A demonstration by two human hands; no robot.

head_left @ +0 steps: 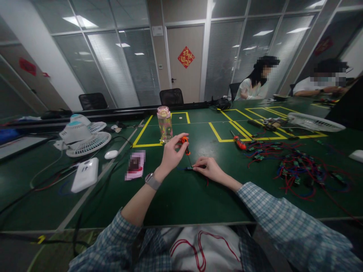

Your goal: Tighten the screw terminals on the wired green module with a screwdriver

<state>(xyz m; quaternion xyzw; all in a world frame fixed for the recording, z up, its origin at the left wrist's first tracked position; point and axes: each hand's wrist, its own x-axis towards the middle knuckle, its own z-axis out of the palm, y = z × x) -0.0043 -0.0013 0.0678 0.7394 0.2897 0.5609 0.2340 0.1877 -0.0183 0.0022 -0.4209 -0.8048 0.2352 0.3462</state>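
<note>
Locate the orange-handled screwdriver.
Centre of the head view: the orange-handled screwdriver is in the left hand, its tip at the circuit board by the right hand.

Glass partitions (127,17) with blinds (106,64), pale door (185,77), black chairs (171,96)

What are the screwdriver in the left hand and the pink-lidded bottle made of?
Screwdriver: smooth-looking orange-and-black handle, so probably plastic; the thin, straight shaft is likely metal, finish unclear. Bottle: see-through and shiny, so clear plastic or maybe glass.

Dim light, stretched distortion toward edges.
</note>
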